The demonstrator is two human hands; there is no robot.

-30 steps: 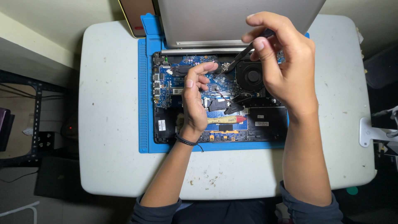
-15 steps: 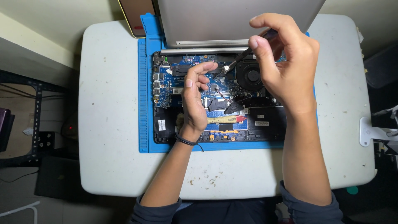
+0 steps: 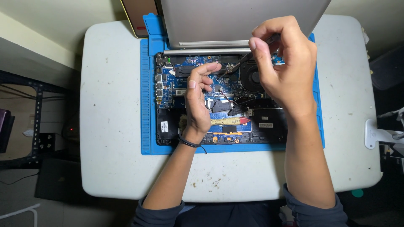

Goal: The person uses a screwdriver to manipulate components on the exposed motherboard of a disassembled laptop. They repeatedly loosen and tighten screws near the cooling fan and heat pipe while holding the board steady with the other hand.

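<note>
An opened laptop base [image 3: 168,126] lies on a blue work mat [image 3: 147,105], its blue circuit board [image 3: 168,86] and round black fan [image 3: 254,77] exposed. My right hand [image 3: 286,63] grips a thin dark screwdriver [image 3: 240,65] that slants down to the board just left of the fan. My left hand [image 3: 198,101] rests on the board, its fingers curled beside the tool's tip; whether it holds anything small is hidden. A dark band circles my left wrist.
The grey laptop lid [image 3: 240,21] stands open at the far edge of the white table [image 3: 109,126]. A tan flat object [image 3: 139,17] lies at the mat's far left corner. A dark rack [image 3: 29,122] stands to the left and a white clamp [image 3: 378,134] at the right edge.
My right hand has shifted slightly right and tilted the screwdriver a little; its tip stays on the same spot. My left hand has hardly moved.
</note>
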